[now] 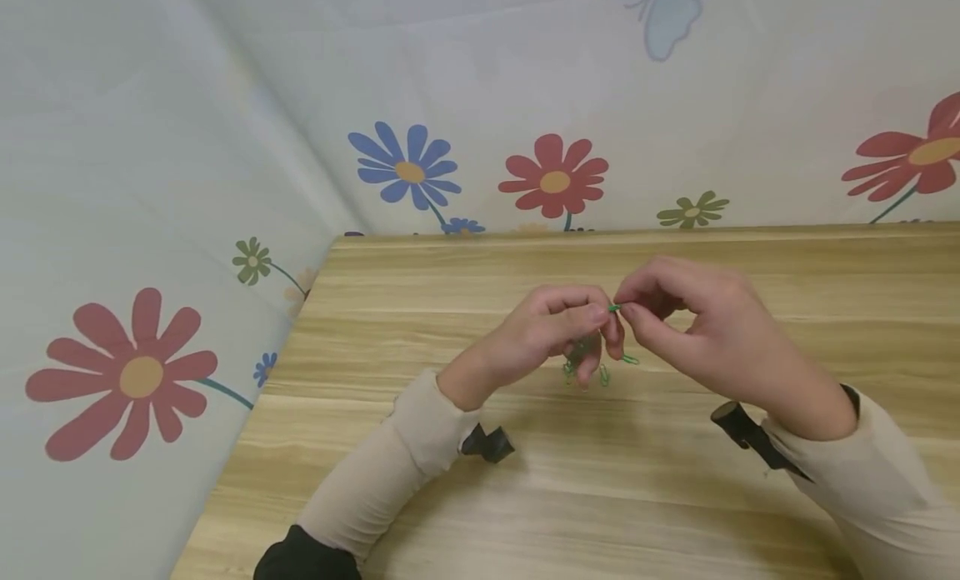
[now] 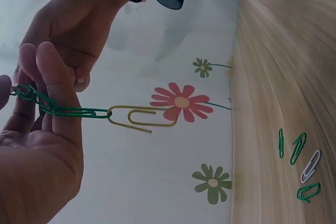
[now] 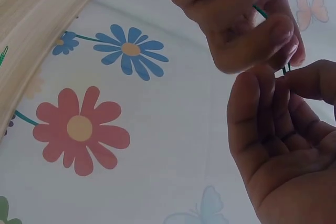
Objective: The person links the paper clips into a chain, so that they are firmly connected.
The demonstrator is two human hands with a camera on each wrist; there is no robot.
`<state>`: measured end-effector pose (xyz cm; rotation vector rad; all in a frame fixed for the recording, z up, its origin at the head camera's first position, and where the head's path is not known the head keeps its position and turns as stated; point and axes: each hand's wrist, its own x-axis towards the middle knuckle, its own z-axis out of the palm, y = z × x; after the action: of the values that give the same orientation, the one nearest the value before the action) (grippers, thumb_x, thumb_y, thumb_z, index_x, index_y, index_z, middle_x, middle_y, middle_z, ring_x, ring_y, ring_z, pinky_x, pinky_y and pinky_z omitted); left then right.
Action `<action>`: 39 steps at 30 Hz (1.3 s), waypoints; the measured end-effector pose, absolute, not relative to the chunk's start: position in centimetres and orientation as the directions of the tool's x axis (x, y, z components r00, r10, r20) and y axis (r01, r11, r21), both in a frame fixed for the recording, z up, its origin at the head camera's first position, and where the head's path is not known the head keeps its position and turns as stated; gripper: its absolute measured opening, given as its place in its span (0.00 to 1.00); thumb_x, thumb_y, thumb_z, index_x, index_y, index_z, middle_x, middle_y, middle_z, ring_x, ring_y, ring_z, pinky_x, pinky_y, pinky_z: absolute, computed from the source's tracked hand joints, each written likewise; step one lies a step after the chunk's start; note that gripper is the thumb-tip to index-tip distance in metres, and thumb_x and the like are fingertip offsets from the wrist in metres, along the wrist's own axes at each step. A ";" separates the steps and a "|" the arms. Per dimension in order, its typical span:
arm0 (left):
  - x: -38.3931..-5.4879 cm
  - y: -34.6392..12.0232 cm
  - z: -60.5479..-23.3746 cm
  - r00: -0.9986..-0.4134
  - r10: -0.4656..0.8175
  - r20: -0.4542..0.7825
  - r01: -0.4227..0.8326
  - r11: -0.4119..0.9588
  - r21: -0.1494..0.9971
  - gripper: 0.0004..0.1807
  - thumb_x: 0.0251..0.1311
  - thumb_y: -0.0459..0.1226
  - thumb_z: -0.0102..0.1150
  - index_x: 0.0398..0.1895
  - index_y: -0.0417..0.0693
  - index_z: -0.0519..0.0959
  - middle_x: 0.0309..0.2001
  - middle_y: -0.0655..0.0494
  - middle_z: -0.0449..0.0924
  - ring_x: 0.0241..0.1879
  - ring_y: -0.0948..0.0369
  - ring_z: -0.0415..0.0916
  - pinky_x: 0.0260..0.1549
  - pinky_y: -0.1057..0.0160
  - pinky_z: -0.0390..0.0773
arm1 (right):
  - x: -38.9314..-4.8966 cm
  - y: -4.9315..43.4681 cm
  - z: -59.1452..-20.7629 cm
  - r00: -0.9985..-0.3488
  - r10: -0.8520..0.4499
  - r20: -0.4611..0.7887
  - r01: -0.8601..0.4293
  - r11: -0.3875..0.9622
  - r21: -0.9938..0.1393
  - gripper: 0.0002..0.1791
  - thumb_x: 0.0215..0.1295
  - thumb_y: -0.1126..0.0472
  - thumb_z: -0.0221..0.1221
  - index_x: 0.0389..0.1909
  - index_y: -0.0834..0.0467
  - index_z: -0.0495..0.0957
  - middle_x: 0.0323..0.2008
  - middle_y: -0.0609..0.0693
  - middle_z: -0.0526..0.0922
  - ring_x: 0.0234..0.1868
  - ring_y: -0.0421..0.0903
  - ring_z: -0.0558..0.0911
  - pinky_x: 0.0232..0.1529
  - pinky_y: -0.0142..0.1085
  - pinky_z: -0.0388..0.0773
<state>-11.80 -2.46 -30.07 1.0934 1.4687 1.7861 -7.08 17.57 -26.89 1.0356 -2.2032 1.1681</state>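
Note:
Between my two hands, in the head view, is a green paper clip (image 1: 613, 308). My left hand (image 1: 540, 326) pinches one end and my right hand (image 1: 712, 330) pinches the other with thumb and fingertips. In the left wrist view, a chain of green paper clips (image 2: 79, 112) runs across the left fingers, and a yellow paper clip (image 2: 142, 125) hangs linked at its end. The right wrist view shows a short piece of the green clip (image 3: 286, 70) at the right fingertips; the fingers hide the rest.
Loose paper clips lie on the wooden table (image 1: 600, 497) below the hands, among them a green paper clip (image 2: 297, 149) and a white paper clip (image 2: 311, 166). A flower-printed cloth (image 1: 465, 80) hangs behind the table and along its left side.

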 end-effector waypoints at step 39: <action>-13.0 -4.2 -29.1 -0.640 0.695 0.327 0.015 -0.415 0.910 0.12 0.67 0.34 0.43 0.37 0.41 0.78 0.14 0.61 0.55 0.11 0.64 0.45 0.09 0.67 0.44 | -13.2 17.8 -38.3 -0.831 -0.501 -0.244 -0.358 0.815 -0.455 0.06 0.45 0.67 0.58 0.22 0.56 0.69 0.19 0.47 0.70 0.20 0.43 0.69 0.22 0.35 0.66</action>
<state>-12.99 -4.22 -29.08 0.9945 1.3593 2.0980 -13.17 17.77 -38.26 0.8166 -3.3307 0.7095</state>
